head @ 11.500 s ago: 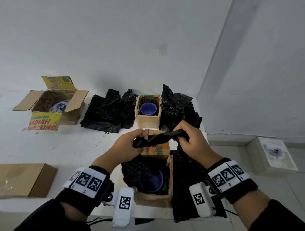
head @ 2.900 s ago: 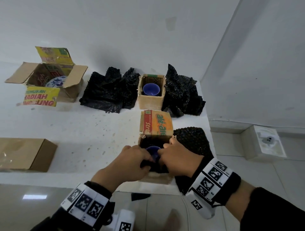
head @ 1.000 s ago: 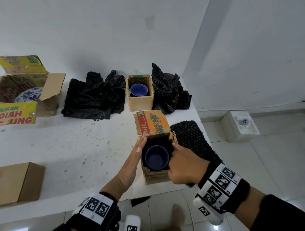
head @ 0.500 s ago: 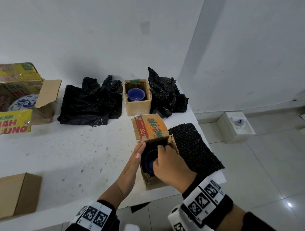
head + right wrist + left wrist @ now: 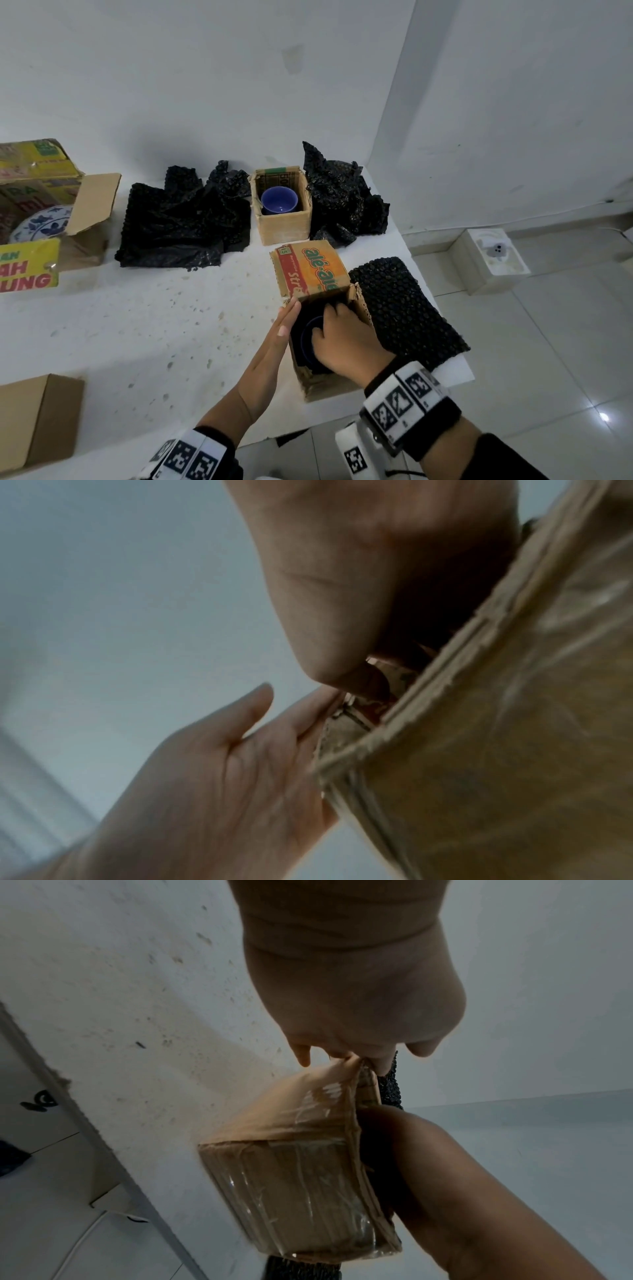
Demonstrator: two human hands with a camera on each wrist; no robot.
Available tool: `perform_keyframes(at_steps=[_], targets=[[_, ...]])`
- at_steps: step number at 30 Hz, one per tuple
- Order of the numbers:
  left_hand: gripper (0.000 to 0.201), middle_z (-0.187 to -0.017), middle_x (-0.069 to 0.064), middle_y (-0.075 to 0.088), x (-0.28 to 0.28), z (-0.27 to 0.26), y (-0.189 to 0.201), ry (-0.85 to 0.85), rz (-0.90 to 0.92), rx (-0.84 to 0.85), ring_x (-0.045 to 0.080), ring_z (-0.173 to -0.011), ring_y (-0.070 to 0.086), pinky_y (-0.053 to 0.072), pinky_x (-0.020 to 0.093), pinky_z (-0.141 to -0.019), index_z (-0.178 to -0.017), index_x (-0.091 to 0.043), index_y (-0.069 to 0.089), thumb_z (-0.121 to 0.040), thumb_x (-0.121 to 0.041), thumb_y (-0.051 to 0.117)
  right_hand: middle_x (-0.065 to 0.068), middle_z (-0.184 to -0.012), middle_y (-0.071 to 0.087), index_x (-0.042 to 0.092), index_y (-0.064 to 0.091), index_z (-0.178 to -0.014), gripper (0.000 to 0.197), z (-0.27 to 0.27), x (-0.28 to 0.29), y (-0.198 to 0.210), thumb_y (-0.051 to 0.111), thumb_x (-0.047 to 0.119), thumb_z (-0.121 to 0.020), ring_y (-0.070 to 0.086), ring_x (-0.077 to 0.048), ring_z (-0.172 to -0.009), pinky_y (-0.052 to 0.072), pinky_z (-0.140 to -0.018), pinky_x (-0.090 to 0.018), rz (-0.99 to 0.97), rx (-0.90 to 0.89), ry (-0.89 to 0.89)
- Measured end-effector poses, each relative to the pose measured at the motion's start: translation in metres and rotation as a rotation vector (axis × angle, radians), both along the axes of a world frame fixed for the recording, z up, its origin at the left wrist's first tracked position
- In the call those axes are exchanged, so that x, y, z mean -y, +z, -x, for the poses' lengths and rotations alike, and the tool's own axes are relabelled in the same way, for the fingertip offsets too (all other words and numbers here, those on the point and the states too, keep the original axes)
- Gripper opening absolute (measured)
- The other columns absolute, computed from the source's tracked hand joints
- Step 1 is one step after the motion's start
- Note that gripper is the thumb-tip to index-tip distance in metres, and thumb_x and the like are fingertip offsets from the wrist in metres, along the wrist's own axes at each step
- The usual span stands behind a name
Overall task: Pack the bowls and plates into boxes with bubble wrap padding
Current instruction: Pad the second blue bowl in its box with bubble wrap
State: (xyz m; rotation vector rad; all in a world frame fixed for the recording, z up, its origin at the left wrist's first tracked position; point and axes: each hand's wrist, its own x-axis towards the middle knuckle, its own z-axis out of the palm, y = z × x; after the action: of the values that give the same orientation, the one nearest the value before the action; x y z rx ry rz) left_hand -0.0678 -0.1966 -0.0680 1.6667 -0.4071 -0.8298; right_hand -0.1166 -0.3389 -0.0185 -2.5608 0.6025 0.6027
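Note:
A small cardboard box (image 5: 320, 383) with an orange printed flap (image 5: 317, 269) stands at the table's near right edge. It is lined with black bubble wrap (image 5: 297, 320) and holds a blue bowl (image 5: 306, 341), mostly covered by my right hand (image 5: 334, 329). That hand reaches into the box with its fingers bent down around the bowl; what they touch is hidden. My left hand (image 5: 282, 325) lies flat and straight against the box's left side (image 5: 291, 1177). In the right wrist view my right palm (image 5: 359, 588) sits over the box rim (image 5: 428, 691).
A second small box (image 5: 284, 229) with a blue bowl (image 5: 279, 200) stands at the back, between two crumpled black wrap piles (image 5: 185, 219) (image 5: 342, 198). A flat wrap sheet (image 5: 400, 308) lies right of the near box. A large open box holds a patterned plate (image 5: 37, 226). A plain brown box (image 5: 37, 418) sits near left.
My right hand has moved from the box's right rim into the box, over the bowl. My left hand stays flat against the box's left side.

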Motion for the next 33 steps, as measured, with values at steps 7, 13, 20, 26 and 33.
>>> perform_keyframes(at_steps=[7, 13, 20, 26, 33], targets=[[0.052, -0.145, -0.041, 0.014, -0.006, 0.015, 0.017, 0.008, 0.0, 0.098, -0.015, -0.137, 0.008, 0.01, 0.026, -0.118, -0.138, -0.05, 0.028, -0.089, -0.066, 0.017, -0.015, -0.141, 0.034, 0.012, 0.027, -0.139, 0.049, -0.005, 0.005, -0.013, 0.031, 0.038, -0.098, 0.034, -0.03, -0.13, 0.03, -0.108, -0.043, -0.134, -0.026, -0.05], [0.051, -0.134, -0.038, 0.038, -0.005, 0.029, 0.035, 0.131, -0.055, 0.163, -0.019, -0.128, 0.025, 0.005, 0.035, -0.119, -0.127, -0.052, 0.046, -0.084, -0.065, 0.022, -0.001, -0.139, 0.036, 0.02, 0.036, -0.137, 0.048, 0.019, 0.015, 0.019, 0.049, 0.034, -0.093, 0.037, -0.017, -0.127, 0.035, -0.105, -0.032, -0.233, 0.282, 0.164], [0.025, -0.097, -0.018, 0.063, 0.037, 0.027, 0.063, 0.46, -0.174, 0.676, 0.01, -0.101, 0.054, 0.041, 0.049, -0.09, -0.093, -0.04, 0.062, -0.083, -0.047, 0.041, 0.006, -0.102, 0.053, 0.019, 0.061, -0.103, 0.018, 0.039, 0.094, 0.033, 0.058, 0.014, -0.085, 0.053, -0.003, -0.087, 0.048, -0.078, -0.023, -0.234, 0.738, 0.019], [0.021, -0.099, -0.025, 0.058, 0.124, 0.049, 0.1, 0.3, 0.055, 0.544, -0.001, -0.097, 0.055, 0.044, 0.022, -0.079, -0.103, -0.036, 0.059, -0.084, -0.037, 0.051, -0.001, -0.116, 0.05, 0.02, 0.049, -0.121, 0.036, 0.036, 0.183, -0.007, 0.057, 0.021, -0.086, 0.052, -0.018, -0.106, 0.042, -0.081, -0.028, -0.128, 0.389, -0.144], [0.045, -0.132, -0.01, 0.04, 0.206, 0.076, 0.035, 0.208, -0.32, 0.299, 0.008, -0.13, 0.033, 0.027, 0.022, -0.107, -0.126, -0.028, 0.044, -0.084, -0.027, 0.06, -0.015, -0.13, 0.048, 0.01, 0.038, -0.134, 0.068, 0.032, 0.225, -0.06, 0.07, 0.033, -0.078, 0.051, -0.029, -0.118, 0.043, -0.095, -0.038, -0.225, 0.157, -0.331]])
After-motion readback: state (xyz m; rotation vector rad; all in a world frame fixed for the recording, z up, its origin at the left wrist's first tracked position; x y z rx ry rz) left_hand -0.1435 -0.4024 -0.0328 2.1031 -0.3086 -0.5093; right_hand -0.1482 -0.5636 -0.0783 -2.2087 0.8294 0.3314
